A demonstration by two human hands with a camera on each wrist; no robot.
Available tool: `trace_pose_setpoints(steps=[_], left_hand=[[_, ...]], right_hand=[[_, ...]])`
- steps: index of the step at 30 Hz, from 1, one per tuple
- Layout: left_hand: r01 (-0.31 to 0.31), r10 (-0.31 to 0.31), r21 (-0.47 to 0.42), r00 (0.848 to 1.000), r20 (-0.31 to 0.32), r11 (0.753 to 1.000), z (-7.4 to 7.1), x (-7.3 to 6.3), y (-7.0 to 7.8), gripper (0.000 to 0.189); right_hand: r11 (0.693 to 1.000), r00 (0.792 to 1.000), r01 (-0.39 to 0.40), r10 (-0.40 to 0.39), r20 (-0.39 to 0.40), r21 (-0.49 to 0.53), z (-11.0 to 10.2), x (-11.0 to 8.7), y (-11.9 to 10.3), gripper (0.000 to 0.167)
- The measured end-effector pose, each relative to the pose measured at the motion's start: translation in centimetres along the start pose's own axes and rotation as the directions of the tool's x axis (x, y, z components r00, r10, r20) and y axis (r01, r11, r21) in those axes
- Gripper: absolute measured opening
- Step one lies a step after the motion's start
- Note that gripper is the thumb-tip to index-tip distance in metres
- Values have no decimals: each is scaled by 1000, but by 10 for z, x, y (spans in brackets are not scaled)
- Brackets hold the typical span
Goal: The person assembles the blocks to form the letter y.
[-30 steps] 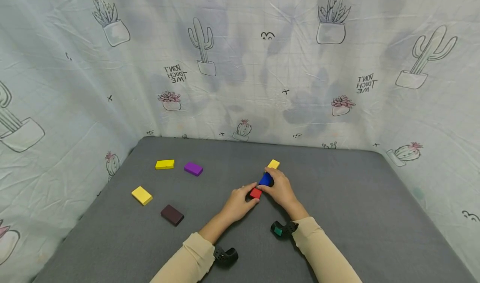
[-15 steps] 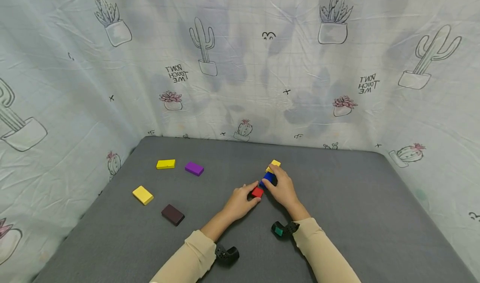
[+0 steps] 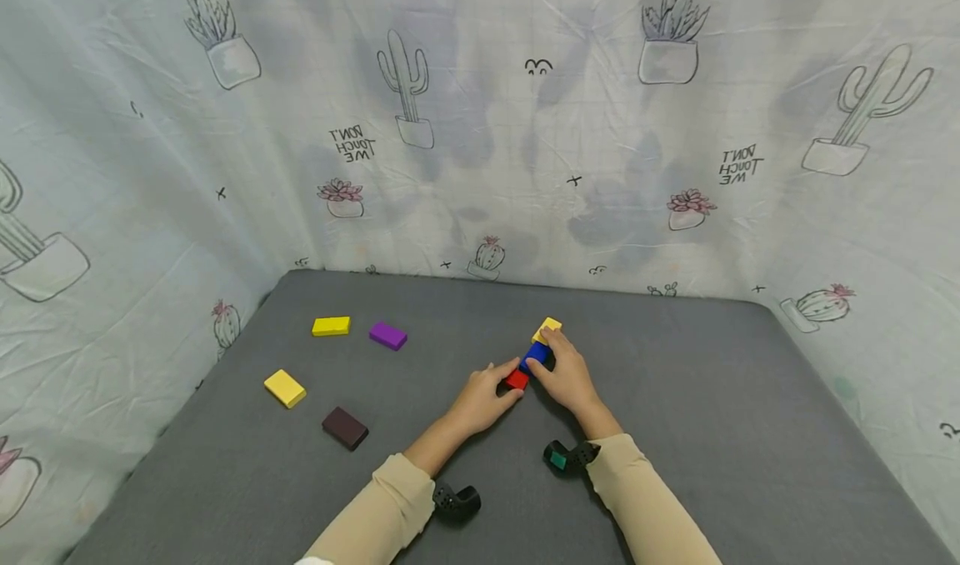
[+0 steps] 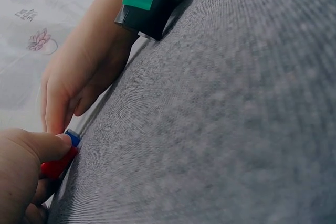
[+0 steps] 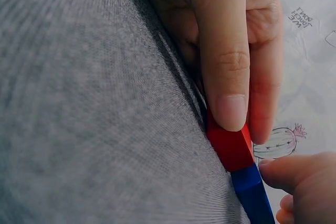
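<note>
Red block [image 3: 517, 380], blue block [image 3: 534, 355] and yellow block [image 3: 547, 329] form a slanting row on the grey table, red nearest me. My left hand [image 3: 480, 401] pinches the red block between thumb and index finger. Its thumb also shows against the red block in both wrist views. My right hand [image 3: 567, 379] holds the blue block, thumb by its red end and index finger reaching to the yellow block's edge. In the right wrist view the blue block [image 5: 253, 195] meets the red block [image 5: 231, 148] end to end. Part of the blue block is hidden by my right fingers.
Off to the left lie a yellow block [image 3: 332, 326], a purple block [image 3: 388, 336], another yellow block [image 3: 285, 388] and a dark brown block [image 3: 345, 427]. A cactus-print curtain [image 3: 480, 132] hangs behind the grey table [image 3: 712, 415] and along its sides.
My left hand has edged the red block slightly away and to the right. My right index finger has shifted onto the yellow block's edge, leaving more of the blue block visible.
</note>
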State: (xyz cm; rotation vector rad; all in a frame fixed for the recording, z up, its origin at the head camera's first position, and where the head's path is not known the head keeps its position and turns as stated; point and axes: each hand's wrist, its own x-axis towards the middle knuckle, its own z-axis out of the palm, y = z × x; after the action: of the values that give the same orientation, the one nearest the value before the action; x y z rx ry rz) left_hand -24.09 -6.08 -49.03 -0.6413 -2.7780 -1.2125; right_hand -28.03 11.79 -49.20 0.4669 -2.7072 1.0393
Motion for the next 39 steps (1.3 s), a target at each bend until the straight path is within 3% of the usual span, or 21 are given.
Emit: trace_pose_setpoints(steps=[28,39], left_hand=[[-40,40,-2,999,12,999,-3,9,-2,52],[-19,19,12,1000,-8,1000,2,8,-5,52]], right_hand=[[999,999,-44,43,11,24,0,5,-1,63],[997,998,-66,66,14,29,0,6,-1,68]])
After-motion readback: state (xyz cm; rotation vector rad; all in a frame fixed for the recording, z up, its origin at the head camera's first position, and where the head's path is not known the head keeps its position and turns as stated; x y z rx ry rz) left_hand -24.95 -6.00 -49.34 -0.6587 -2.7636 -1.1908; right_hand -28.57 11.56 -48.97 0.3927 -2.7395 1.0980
